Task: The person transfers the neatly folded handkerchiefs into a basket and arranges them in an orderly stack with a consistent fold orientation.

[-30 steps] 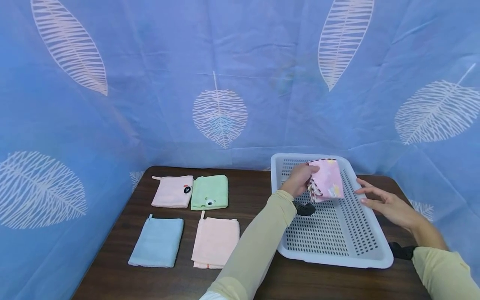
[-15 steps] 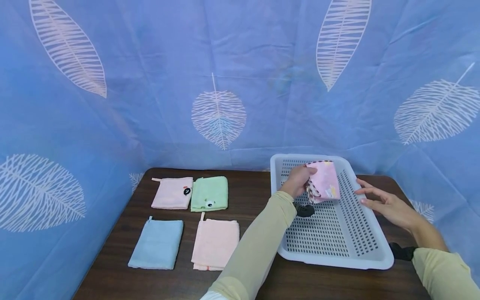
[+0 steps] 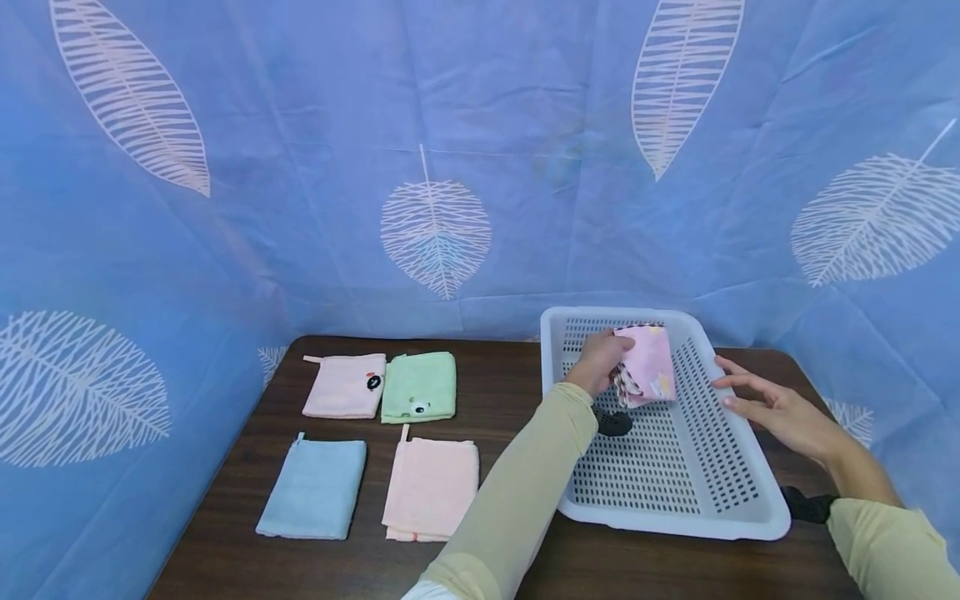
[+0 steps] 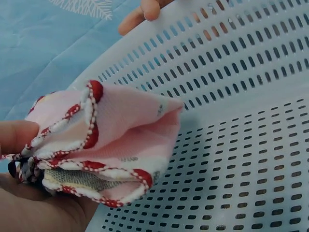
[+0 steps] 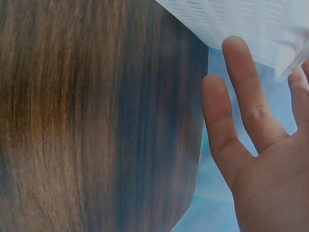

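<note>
On the dark wood-grain worktop (image 3: 510, 392), left of the white slotted basket (image 3: 675, 492), four folded cloths in two rows: a pale pink cloth (image 3: 343, 385) and a green cloth (image 3: 418, 386) at the back, edges touching; a light blue cloth (image 3: 313, 487) and a peach cloth (image 3: 430, 487) in front, apart from each other. Behind and around all of it, a blue curtain (image 3: 300, 167) printed with white leaves, closing off the room on every side.

Over the far left part of the basket, left hand (image 3: 597, 362) raised, thumb and fingers (image 4: 19, 135) pinching a bunched pink cloth with red-and-white scalloped trim (image 4: 106, 145) by its gathered edge, the rest hanging clear above the perforated floor. A small black object on the basket floor just below the wrist; too unclear to identify.

At the basket's right rim, right hand (image 3: 780, 412) held flat, fingers (image 5: 246, 92) straight and slightly spread, tips against the outer wall, gripping nothing. Long yellow-beige sleeves on both arms.
</note>
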Demonstrator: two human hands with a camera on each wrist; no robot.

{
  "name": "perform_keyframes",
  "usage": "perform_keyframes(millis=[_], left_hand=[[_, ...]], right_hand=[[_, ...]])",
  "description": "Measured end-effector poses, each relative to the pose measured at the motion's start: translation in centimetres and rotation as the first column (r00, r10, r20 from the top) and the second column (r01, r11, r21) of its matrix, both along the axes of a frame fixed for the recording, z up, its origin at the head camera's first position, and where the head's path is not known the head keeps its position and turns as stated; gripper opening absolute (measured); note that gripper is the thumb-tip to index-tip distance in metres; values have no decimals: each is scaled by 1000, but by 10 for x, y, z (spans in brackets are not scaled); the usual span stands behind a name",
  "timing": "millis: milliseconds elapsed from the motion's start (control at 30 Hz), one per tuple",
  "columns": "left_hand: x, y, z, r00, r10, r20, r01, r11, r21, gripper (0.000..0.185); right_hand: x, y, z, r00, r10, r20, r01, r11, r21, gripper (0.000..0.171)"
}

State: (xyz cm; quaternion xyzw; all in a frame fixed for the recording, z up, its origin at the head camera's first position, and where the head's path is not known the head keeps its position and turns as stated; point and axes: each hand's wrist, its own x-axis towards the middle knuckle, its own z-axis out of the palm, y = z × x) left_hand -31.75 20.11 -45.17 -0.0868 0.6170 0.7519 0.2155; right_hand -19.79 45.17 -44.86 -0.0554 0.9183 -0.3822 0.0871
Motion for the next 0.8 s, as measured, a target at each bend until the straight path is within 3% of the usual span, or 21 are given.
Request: perform_keyframes(millis=[233, 367, 567, 800], left_hand=[[5, 2, 5, 1000, 15, -19, -17, 994, -111, 8], [7, 2, 6, 999, 21, -31, -26, 987, -162, 7], [8, -1, 0, 999, -27, -24, 21, 980, -200, 42], [2, 3, -8, 998, -22, -61, 6, 969, -246, 45]], right_hand=[[0, 0, 3, 1000, -4, 1, 4, 1000, 11, 47], [0, -1, 2, 1000, -2, 4, 2, 1000, -4, 47], [2, -2, -2, 1000, 3, 9, -3, 999, -44, 47], [2, -2, -2, 1000, 15, -14, -15, 999, -31, 48]])
